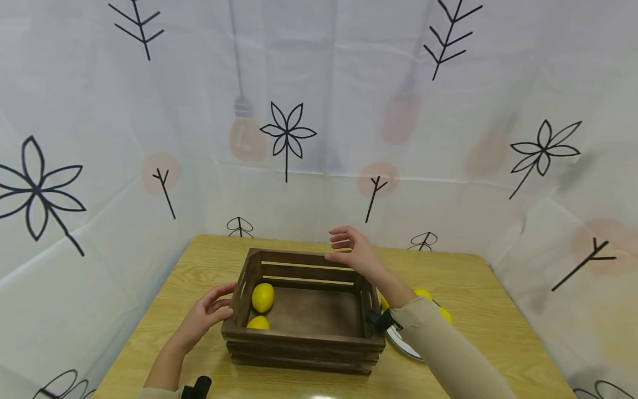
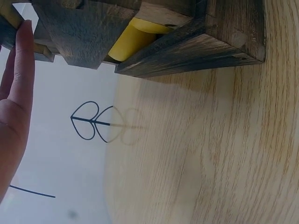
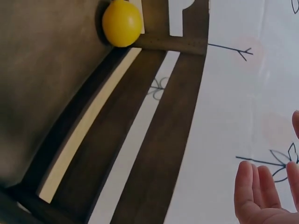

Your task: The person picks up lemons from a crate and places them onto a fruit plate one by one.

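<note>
A dark brown slatted wooden crate point(image 1: 304, 343) stands on the table. Inside, along its left side, lie two yellow lemons point(image 1: 263, 297), the nearer one partly covered by the front wall. My left hand point(image 1: 201, 316) rests against the crate's left end, and in the left wrist view a straight finger point(image 2: 25, 70) lies along the wood. Over the crate's back right part hovers my right hand point(image 1: 355, 252), its fingers relaxed and holding nothing. One lemon point(image 3: 122, 23) inside the crate also shows in the right wrist view.
Right of the crate, partly behind my right forearm, a white plate point(image 1: 406, 348) holds several lemons point(image 1: 422, 292). The light wooden table point(image 1: 458, 282) is bordered by white cloth point(image 1: 319, 194) printed with plants and bulbs.
</note>
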Motion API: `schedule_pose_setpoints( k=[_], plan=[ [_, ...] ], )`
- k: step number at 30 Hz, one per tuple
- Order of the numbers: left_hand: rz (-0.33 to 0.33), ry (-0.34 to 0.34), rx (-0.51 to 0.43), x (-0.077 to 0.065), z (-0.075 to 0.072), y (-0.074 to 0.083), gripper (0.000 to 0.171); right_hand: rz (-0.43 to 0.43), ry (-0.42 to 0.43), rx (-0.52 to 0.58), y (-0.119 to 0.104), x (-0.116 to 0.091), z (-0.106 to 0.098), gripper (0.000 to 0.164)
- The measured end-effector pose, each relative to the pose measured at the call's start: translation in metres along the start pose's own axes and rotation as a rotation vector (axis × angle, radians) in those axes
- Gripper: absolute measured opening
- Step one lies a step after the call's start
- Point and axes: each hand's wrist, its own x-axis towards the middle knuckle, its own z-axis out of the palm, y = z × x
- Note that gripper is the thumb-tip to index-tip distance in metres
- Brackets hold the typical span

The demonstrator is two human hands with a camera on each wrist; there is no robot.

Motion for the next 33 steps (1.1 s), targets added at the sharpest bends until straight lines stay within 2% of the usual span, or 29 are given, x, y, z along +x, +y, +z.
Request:
schedule_pose_setpoints(
  k=[6, 15, 23, 26, 30, 33],
  plan=[
    [-0.024, 0.016, 0.007, 0.000, -0.001, 0.000, 0.053, 0.002, -0.012, 0.002, 0.014, 0.014, 0.013, 0.054],
    [-0.061, 0.017, 0.000, 0.002, 0.000, -0.002, 0.054, 0.018, -0.078, 0.030, 0.017, 0.022, 0.030, 0.054],
    [-0.051, 0.018, 0.008, 0.001, -0.001, -0.003, 0.054, 0.053, -0.168, 0.068, 0.006, 0.023, 0.049, 0.049],
    [-0.031, 0.008, 0.011, 0.001, -0.001, -0.003, 0.053, 0.051, -0.196, 0.081, 0.017, 0.029, 0.055, 0.051],
    [-0.045, 0.012, 0.004, 0.001, -0.001, -0.003, 0.054, 0.041, -0.221, 0.078, 0.035, 0.040, 0.064, 0.050],
    [-0.063, 0.018, -0.001, 0.001, -0.001, -0.002, 0.055, 0.015, -0.253, 0.049, 0.040, 0.045, 0.069, 0.050]
  ],
)
